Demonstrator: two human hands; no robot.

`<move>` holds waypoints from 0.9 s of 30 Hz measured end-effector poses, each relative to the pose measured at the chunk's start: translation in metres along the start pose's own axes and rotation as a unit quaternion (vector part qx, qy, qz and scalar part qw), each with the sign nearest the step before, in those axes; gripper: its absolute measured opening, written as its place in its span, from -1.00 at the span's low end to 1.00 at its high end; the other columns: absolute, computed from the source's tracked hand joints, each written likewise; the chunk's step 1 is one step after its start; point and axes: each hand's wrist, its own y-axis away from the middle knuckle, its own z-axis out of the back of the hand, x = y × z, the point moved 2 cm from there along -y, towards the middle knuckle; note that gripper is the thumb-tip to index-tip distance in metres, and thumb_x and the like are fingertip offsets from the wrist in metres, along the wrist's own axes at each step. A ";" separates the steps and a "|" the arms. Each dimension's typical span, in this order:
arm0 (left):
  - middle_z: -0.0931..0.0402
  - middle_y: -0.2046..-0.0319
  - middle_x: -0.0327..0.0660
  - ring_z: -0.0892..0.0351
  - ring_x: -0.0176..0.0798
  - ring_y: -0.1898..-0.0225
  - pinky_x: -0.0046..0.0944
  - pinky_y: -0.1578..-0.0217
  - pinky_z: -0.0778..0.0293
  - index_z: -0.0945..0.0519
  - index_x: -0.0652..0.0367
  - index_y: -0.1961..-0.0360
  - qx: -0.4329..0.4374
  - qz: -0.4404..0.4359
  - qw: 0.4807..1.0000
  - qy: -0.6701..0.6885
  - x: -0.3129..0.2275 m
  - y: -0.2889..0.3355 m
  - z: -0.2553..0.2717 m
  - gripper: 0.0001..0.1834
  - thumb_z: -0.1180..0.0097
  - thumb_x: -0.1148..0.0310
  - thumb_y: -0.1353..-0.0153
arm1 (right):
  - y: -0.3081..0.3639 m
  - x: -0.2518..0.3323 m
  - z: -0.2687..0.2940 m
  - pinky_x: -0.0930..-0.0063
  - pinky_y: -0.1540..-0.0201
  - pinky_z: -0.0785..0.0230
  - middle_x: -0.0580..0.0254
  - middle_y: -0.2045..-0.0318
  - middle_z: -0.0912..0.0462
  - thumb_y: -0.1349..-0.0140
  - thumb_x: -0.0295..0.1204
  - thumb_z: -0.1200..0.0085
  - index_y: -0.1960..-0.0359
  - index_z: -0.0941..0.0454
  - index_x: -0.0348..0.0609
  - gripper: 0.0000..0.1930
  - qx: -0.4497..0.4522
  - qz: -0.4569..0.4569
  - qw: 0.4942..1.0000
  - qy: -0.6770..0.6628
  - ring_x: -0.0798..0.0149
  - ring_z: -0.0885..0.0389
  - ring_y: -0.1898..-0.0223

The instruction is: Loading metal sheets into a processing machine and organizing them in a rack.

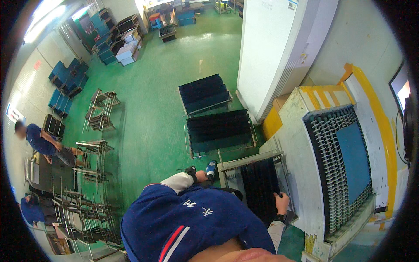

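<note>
A metal rack [250,161] stands close in front of me, to the right, filled with dark thin panels [258,185] set upright side by side. My right hand [282,203], below a pale sleeve and a black wristband, is at the right edge of these panels with its fingers closed on the edge of one. My left hand [201,176] is by the rack's left side, past a pale sleeve, near my blue and white shoe [211,169]. Its fingers are too small and partly hidden to make out.
To the right, a machine with a roller bed [325,161] carries a flat blue panel [354,161]. Two more racks of dark panels [220,131] [204,94] stand ahead. Metal racks [94,161] line the left, where a person [46,142] works. A white pillar [266,52] rises ahead.
</note>
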 end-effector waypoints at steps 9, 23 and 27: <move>-0.61 0.26 0.00 -0.57 0.10 0.22 0.01 0.20 -0.46 -0.63 0.14 0.21 0.005 -0.010 1.000 -0.024 0.007 -0.006 -0.008 -0.46 -0.22 -0.09 0.07 | -0.002 -0.009 -0.008 0.17 0.13 -0.38 -0.18 0.28 -0.62 0.03 -0.27 -0.26 0.25 -0.60 -0.31 -0.62 -0.009 -0.012 1.000 -0.003 -0.14 -0.58 0.17; -0.62 0.34 -0.03 -0.60 0.03 0.28 -0.06 0.26 -0.49 -0.67 0.13 0.31 0.006 0.022 0.999 -0.025 -0.007 0.004 -0.003 -0.61 -0.24 0.08 0.10 | 0.004 -0.002 -0.009 0.17 0.17 -0.40 -0.17 0.32 -0.63 0.01 -0.28 -0.26 0.21 -0.60 -0.30 -0.62 -0.004 0.007 1.000 0.015 -0.15 -0.59 0.23; -0.62 0.35 -0.03 -0.60 0.03 0.29 -0.07 0.25 -0.50 -0.67 0.13 0.33 -0.028 0.014 0.999 -0.006 -0.013 0.010 -0.001 -0.62 -0.25 0.07 0.10 | 0.012 0.004 -0.008 0.17 0.18 -0.41 -0.14 0.32 -0.63 0.01 -0.27 -0.25 0.21 -0.61 -0.25 -0.64 -0.027 0.023 0.999 0.032 -0.16 -0.59 0.24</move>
